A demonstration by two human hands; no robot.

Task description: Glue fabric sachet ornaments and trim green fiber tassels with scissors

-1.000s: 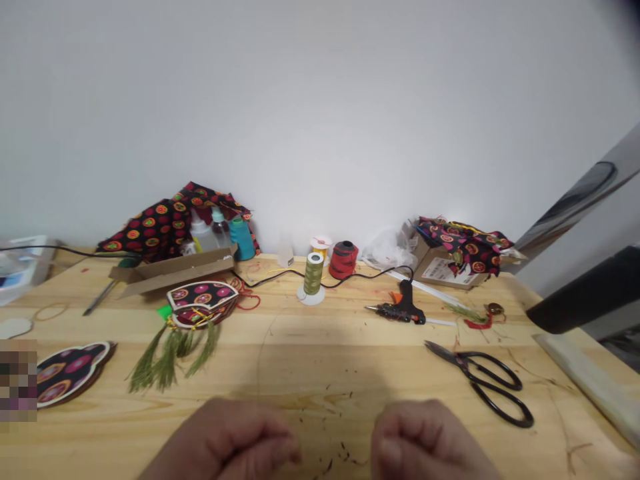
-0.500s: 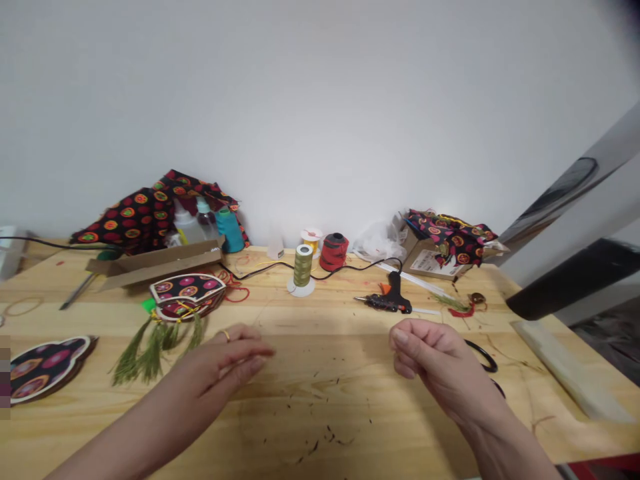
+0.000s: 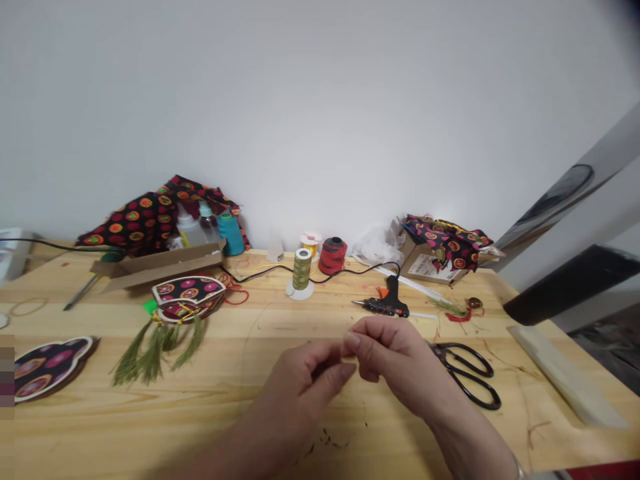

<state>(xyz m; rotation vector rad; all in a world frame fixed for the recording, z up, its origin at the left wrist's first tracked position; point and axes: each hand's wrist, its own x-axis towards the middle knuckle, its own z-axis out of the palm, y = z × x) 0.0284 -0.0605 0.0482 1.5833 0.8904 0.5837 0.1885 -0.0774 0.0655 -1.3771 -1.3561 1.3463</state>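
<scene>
My left hand (image 3: 305, 383) reaches in from below, its fingers curled toward the tips of my right hand (image 3: 393, 357). The right thumb and forefinger are pinched together. Both hands' fingertips meet above the table; anything between them is too fine or hidden to make out. A faint thread line (image 3: 245, 343) curves over the wood from near the olive thread spool (image 3: 301, 270) toward my left hand. Black-handled scissors (image 3: 467, 373) lie right of my right hand, their blades hidden behind it. Beyond the hands rests a black glue gun (image 3: 387, 301).
At left lie a patterned piece with olive tassels (image 3: 190, 293) and another patterned piece (image 3: 55, 367). Red thread (image 3: 333, 255) stands at the back, near a cardboard box (image 3: 425, 260) topped with cloth. A black cable (image 3: 265, 269) crosses the table. Dark scraps (image 3: 327, 437) lie in front.
My hands have come together: the left moved right and the right moved left. More of the scissors shows now. The view has shifted slightly.
</scene>
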